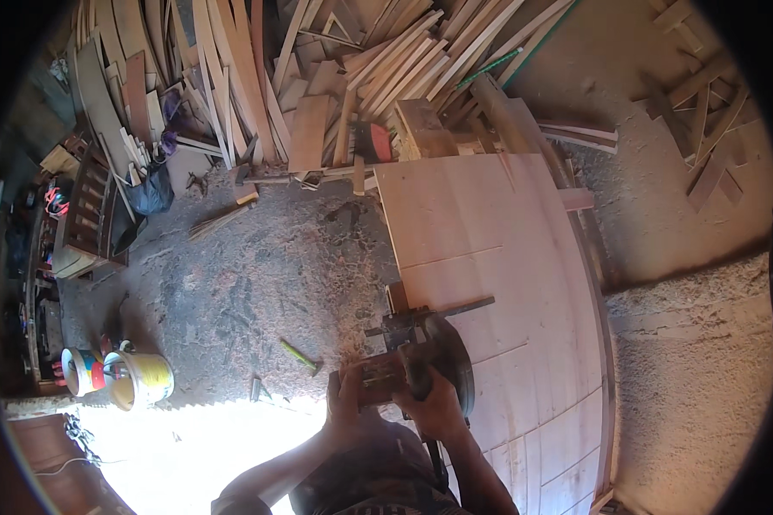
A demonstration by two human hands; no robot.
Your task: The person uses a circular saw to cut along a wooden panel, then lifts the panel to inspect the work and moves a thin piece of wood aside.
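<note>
A dark power saw [455, 360] with a straight metal guide bar rests at the left edge of a large pale wooden board [489, 215] marked by straight grooves or lines. My right hand [429, 399] is wrapped round the saw's black handle. My left hand [345, 395] grips a brown block-like piece [378, 378] beside the saw; whether it belongs to the tool or is separate wood, I cannot tell. A small wooden strip [395, 296] sits just beyond the guide bar. Pale dust shows near my left hand.
Timber offcuts [309, 129] are piled at the back, and more pieces [704, 129] lie at the upper right. A wooden rack [86, 215], two buckets [137, 378] and a green-handled tool [296, 352] are on the left. Bright light covers the lower left floor. A rough pale surface [687, 369] lies right.
</note>
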